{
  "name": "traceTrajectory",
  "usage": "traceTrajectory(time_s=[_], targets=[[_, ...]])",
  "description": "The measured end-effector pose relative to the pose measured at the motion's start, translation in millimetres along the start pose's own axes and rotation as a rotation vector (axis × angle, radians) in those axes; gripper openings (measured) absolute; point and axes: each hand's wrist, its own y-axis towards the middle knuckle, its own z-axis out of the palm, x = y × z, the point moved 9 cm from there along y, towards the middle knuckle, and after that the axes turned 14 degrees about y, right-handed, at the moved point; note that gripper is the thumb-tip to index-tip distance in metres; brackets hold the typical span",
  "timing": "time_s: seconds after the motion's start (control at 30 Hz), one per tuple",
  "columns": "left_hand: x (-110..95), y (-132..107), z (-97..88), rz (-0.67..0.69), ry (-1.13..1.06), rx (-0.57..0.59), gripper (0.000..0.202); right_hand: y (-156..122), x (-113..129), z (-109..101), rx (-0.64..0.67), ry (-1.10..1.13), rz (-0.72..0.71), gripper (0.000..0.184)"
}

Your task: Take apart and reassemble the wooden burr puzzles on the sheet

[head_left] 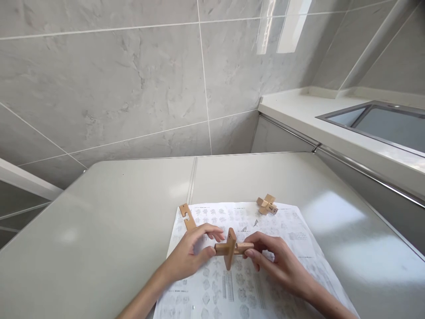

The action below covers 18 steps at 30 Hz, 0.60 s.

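Note:
Above the printed sheet, two wooden puzzle pieces are fitted crosswise: a flat upright wooden puzzle piece (pixel 229 257) with a dark mark near its top, and a horizontal bar (pixel 221 249) passing through it. My right hand (pixel 277 261) pinches the bar's right end between thumb and fingers. At the other end is my left hand (pixel 191 252), its thumb tip by the bar and its fingers apart above it. I cannot tell whether that thumb presses on the wood. Just beyond my left hand lies a flat notched wooden piece (pixel 190 221), partly hidden by the hand.
A large printed instruction sheet (pixel 215 305) with small puzzle drawings lies on the pale table (pixel 109 230). An assembled wooden burr puzzle (pixel 266 204) sits at its far right edge. Behind is a grey tiled wall (pixel 133 79); a counter with a sink (pixel 381 119) stands at right.

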Motion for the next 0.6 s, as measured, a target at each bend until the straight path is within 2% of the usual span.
traceTrajectory(time_s=[0.07, 0.17, 0.27, 0.37, 0.53, 0.6], targets=[[-3.3, -1.2, 5.7, -0.019, -0.065, 0.042, 0.063, -0.6, -0.1, 2.4, 0.012, 0.048, 0.002, 0.031], [-8.2, -3.3, 20.3, -0.063, -0.283, 0.157, 0.063, -1.1, -3.7, 5.3, 0.024, 0.092, 0.02, 0.032], [-16.1, -4.0, 33.3, -0.049, -0.472, 0.235, 0.059, -1.3, -6.8, 8.1, 0.036, 0.123, 0.036, 0.032], [-13.8, -4.3, 40.5, -0.044, -0.585, 0.243, 0.058, -1.2, -8.3, 12.9, 0.071, 0.162, 0.059, 0.034], [1.3, -7.3, 49.9, -0.087, -0.701, 0.28, 0.063, -0.7, -10.4, 17.0, 0.099, 0.2, 0.09, 0.035], [8.1, -6.7, 47.6, -0.121, -0.734, 0.236, 0.06, -0.8, -12.9, 15.7, 0.089, 0.182, 0.099, 0.036]])
